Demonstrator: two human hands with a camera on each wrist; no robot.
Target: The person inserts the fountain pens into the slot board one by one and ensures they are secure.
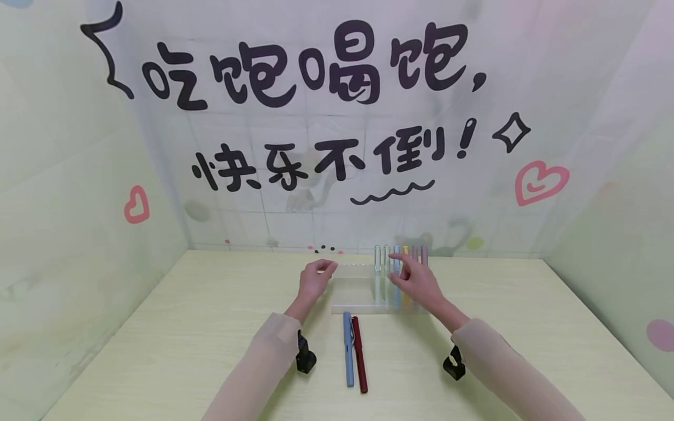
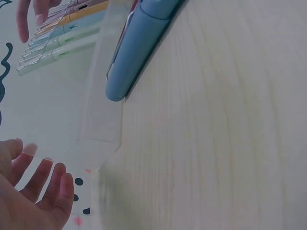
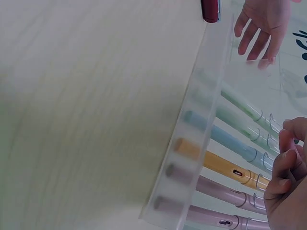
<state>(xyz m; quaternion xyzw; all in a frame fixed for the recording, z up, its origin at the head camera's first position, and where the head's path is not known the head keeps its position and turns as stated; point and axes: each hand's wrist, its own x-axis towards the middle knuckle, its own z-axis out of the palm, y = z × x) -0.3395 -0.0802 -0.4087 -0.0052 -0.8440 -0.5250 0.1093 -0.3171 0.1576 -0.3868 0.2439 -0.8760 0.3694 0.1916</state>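
A clear acrylic pen stand (image 1: 354, 286) stands on the table, with several capped pens upright in its right half: pale green, light blue (image 3: 229, 140), orange (image 3: 218, 164) and mauve. My left hand (image 1: 315, 280) pinches the stand's upper left edge between thumb and fingers; the left wrist view shows some fingertips through the clear sheet. By the upper part of the pens, my right hand (image 1: 418, 283) has its thumb and index finger apart beside the pale green pens (image 1: 377, 275). No pen shows in its grasp. Its palm side is partly hidden.
In front of the stand, a blue pen (image 1: 348, 351) and a dark red pen (image 1: 360, 356) lie side by side on the pale wood table (image 1: 210, 327). Printed cloth walls (image 1: 295, 228) close in the back and both sides.
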